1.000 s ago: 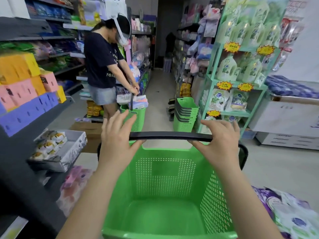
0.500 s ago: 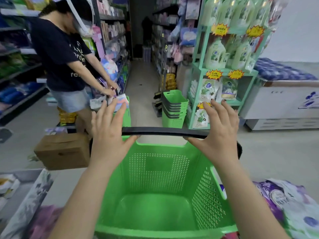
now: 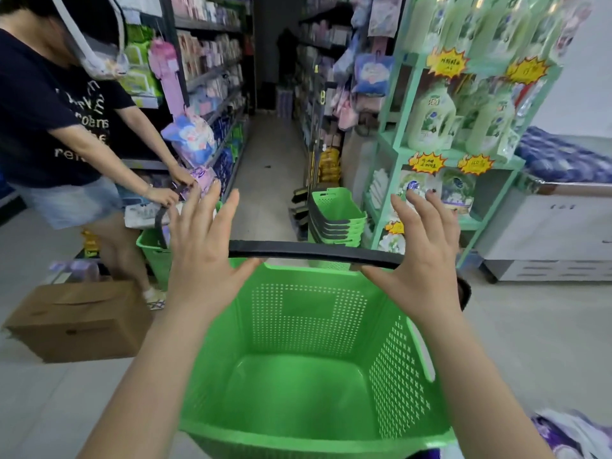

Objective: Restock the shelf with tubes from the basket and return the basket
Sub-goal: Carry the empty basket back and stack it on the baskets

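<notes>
Between both hands, empty green basket (image 3: 298,385); black handle (image 3: 311,253) carried by left hand (image 3: 205,260) and right hand (image 3: 427,260), fingers straight, thumbs beneath. Step: returning basket. Next: carry onward to basket stack (image 3: 334,217) beyond handle.

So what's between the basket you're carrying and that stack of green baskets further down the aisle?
In the head view, only bare pale floor shows between the carried basket and the stack of green baskets; the black handle crosses in front of that stretch.
</notes>
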Tool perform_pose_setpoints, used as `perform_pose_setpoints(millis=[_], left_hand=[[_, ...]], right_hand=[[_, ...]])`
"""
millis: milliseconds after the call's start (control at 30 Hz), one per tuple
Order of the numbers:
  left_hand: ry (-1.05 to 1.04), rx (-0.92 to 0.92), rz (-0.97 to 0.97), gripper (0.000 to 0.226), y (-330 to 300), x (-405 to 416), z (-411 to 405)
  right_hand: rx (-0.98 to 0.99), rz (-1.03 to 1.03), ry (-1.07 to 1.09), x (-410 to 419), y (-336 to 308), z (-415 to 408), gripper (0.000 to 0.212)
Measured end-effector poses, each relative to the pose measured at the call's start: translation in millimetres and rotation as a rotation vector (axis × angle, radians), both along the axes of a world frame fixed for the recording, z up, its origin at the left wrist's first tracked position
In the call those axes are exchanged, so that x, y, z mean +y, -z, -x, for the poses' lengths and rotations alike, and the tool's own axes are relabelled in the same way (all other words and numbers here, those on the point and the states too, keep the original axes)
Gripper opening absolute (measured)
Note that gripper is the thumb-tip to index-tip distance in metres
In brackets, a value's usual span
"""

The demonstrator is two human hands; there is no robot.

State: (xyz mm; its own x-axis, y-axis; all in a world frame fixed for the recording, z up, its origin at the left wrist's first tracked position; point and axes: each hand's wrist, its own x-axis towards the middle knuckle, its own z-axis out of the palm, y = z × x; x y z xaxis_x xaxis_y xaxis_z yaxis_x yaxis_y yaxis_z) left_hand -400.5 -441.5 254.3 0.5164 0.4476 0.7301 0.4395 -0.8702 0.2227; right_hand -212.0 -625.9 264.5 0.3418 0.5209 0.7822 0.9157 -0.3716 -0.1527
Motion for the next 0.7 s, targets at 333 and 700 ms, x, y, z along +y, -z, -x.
perform_pose_setpoints(millis=[333,700], left_hand=[[0.052,0.013,0.073,0.087,10.5,127.0,-111.7],[0.211,0.075,0.049,0.078,12.8,267.7,-209.2]], right_hand=[[-0.02,0.019,0.024,127.2,-0.9,-106.9,0.095],[0.01,0.017,0.145,252.8,7.9,-194.6,0.098]])
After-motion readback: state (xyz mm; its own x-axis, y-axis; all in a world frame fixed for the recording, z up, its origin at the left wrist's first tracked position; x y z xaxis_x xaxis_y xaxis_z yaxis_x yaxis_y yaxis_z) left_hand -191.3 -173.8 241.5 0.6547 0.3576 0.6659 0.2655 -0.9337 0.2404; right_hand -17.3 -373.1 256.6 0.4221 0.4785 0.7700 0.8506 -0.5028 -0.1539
